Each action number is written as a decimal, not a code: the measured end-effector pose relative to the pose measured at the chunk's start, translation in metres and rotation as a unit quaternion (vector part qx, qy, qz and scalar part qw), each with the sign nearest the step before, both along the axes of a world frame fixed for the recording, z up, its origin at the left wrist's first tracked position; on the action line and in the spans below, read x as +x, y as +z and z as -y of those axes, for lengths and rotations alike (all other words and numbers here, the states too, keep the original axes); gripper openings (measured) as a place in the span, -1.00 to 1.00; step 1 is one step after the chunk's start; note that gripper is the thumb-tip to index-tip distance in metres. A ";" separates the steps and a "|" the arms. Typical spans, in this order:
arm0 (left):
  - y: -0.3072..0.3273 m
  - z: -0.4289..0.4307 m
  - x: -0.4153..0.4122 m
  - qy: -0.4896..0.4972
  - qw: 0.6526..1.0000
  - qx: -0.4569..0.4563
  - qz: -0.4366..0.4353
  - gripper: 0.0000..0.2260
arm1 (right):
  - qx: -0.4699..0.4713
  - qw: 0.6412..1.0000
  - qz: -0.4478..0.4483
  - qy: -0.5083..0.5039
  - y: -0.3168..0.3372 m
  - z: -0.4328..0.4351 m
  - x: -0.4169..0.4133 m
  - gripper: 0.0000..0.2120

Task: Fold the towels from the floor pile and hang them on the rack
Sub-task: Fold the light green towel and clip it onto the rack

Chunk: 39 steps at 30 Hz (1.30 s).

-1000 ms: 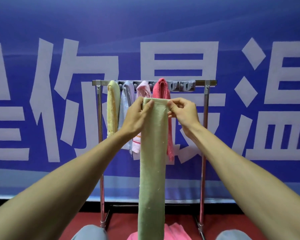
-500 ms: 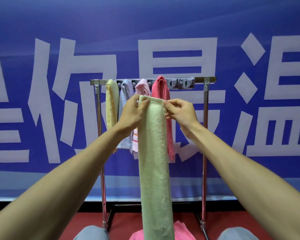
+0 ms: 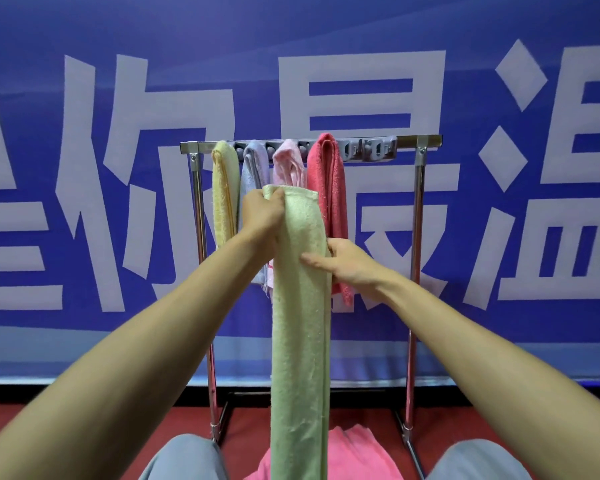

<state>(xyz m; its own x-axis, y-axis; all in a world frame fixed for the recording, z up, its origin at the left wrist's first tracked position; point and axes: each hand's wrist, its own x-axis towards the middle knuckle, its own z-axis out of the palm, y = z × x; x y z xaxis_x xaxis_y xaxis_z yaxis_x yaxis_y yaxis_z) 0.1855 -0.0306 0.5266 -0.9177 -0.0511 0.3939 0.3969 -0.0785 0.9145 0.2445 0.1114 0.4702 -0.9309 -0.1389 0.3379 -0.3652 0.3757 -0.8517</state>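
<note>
our left hand (image 3: 262,220) grips the top edge of the pale green towel (image 3: 298,341), fingers curled over its left corner. our right hand (image 3: 352,268) pinches the strip lower down, thumb laid across the front, fingers behind the right edge.

that is the change: a moment ago both hands held the two top corners level. now the right hand has let its corner go and slid down the cloth, while the left has kept its hold. we judge this as the set-up for the cross fold or the drape, the lower hand marking where the strip bends. so the folding looks nearly done, and the hanging is not yet begun.

the towel is already folded lengthwise into a long narrow band of thick terry. it hangs straight from our hands, and its lower end leaves the view between our knees (image 3: 184,459). just behind it on the red floor (image 3: 84,427) lies a bright pink towel (image 3: 357,455), what shows of the pile.

farther off stands the steel rack (image 3: 418,237), apart from the towel in hand. on its bar hang a yellow towel (image 3: 224,195), a pale blue towel (image 3: 253,164), a light pink towel (image 3: 286,161) and a coral towel (image 3: 329,188). the grey clip strip (image 3: 368,150) runs on to the right of the coral one, where we judge this one goes. behind everything hangs a blue banner (image 3: 118,46).
</note>
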 end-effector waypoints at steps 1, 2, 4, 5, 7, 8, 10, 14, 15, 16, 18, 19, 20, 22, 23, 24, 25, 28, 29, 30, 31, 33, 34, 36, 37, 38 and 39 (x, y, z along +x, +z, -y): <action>0.002 0.002 0.003 -0.007 0.999 0.025 0.019 -0.69 | 0.009 1.000 -0.001 -0.002 -0.003 0.001 0.000 -0.89; 0.004 0.004 0.005 -0.014 0.998 0.052 0.037 -0.76 | 0.015 1.000 -0.003 -0.005 -0.006 0.001 0.000 -0.92; 0.004 0.007 0.005 -0.026 0.991 0.105 0.083 -0.84 | 0.037 0.999 -0.010 -0.023 -0.012 0.000 -0.002 -0.88; 0.003 0.009 0.005 -0.026 0.987 0.123 0.105 -0.81 | 0.050 0.998 -0.011 -0.028 -0.014 0.000 -0.002 -0.85; -0.002 0.014 -0.002 -0.029 0.980 0.144 0.137 -0.70 | 0.054 0.998 -0.003 -0.028 -0.017 0.002 -0.003 -0.81; -0.004 0.017 -0.006 -0.032 0.976 0.155 0.151 -0.64 | 0.049 0.998 0.004 -0.029 -0.018 0.003 -0.002 -0.81; -0.008 0.020 -0.010 -0.028 0.969 0.174 0.174 -0.58 | 0.045 0.998 0.010 -0.038 -0.020 0.004 -0.004 -0.80; -0.015 0.022 -0.009 0.009 0.957 0.215 0.197 -0.64 | 0.087 0.990 -0.012 -0.107 -0.026 0.002 -0.012 -0.81; -0.017 0.023 -0.008 0.015 0.953 0.223 0.205 -0.65 | 0.103 0.986 -0.022 -0.126 -0.026 0.001 -0.013 -0.80; -0.021 0.023 -0.010 0.015 0.948 0.237 0.214 -0.67 | 0.118 0.983 -0.032 -0.141 -0.026 0.002 -0.015 -0.79; -0.031 0.025 -0.012 0.001 0.940 0.250 0.231 -0.71 | 0.132 0.977 -0.052 -0.160 -0.024 0.003 -0.019 -0.80; -0.036 0.026 -0.011 -0.017 0.937 0.256 0.238 -0.73 | 0.128 0.976 -0.061 -0.167 -0.023 0.003 -0.022 -0.81; -0.043 0.027 -0.012 -0.048 0.930 0.274 0.239 -0.72 | 0.121 0.974 -0.073 -0.176 -0.021 0.002 -0.025 -0.82; -0.058 0.026 -0.013 -0.128 0.918 0.302 0.223 -0.67 | 0.107 0.969 -0.096 -0.200 -0.018 0.000 -0.031 -0.88; -0.067 0.024 -0.013 -0.159 0.913 0.306 0.219 -0.66 | 0.094 0.968 -0.102 -0.211 -0.016 -0.001 -0.034 -0.89; -0.077 0.020 -0.014 -0.191 0.907 0.301 0.223 -0.65 | 0.073 0.968 -0.103 -0.217 -0.013 -0.001 -0.036 -0.90; -0.087 0.016 -0.015 -0.211 0.906 0.287 0.227 -0.63 | 0.049 0.969 -0.102 -0.219 -0.010 -0.002 -0.036 -0.91; -0.113 0.005 -0.014 -0.269 0.915 0.206 0.220 -0.48 | -0.009 0.969 -0.097 -0.228 -0.003 -0.004 -0.035 -0.92; -0.118 0.004 -0.010 -0.297 0.914 0.181 0.211 -0.42 | -0.026 0.969 -0.093 -0.229 -0.002 -0.004 -0.034 -0.91; -0.122 0.003 -0.006 -0.324 0.909 0.163 0.206 -0.37 | -0.045 0.968 -0.086 -0.232 -0.001 -0.006 -0.033 -0.91; -0.126 0.002 -0.002 -0.345 0.903 0.149 0.207 -0.32 | -0.064 0.966 -0.077 -0.237 -0.001 -0.007 -0.032 -0.92; -0.131 -0.001 0.005 -0.373 0.887 0.164 0.218 -0.33 | -0.102 0.962 -0.058 -0.248 -0.001 -0.012 -0.030 -0.90; -0.133 -0.004 0.006 -0.379 0.881 0.180 0.219 -0.39 | -0.122 0.959 -0.047 -0.250 -0.001 -0.014 -0.030 -0.87; -0.135 -0.008 0.007 -0.356 0.900 0.153 0.202 -0.52 | -0.165 0.953 -0.027 -0.253 -0.003 -0.019 -0.028 -0.81; -0.136 -0.011 0.006 -0.335 0.917 0.109 0.189 -0.59 | -0.194 0.947 -0.015 -0.255 -0.004 -0.023 -0.028 -0.81; -0.139 -0.014 0.007 -0.317 0.930 0.060 0.177 -0.66 | -0.224 0.940 -0.001 -0.259 -0.006 -0.027 -0.029 -0.84; -0.141 -0.017 0.008 -0.299 0.940 0.019 0.164 -0.72 | -0.252 0.931 0.012 -0.263 -0.007 -0.031 -0.029 -0.85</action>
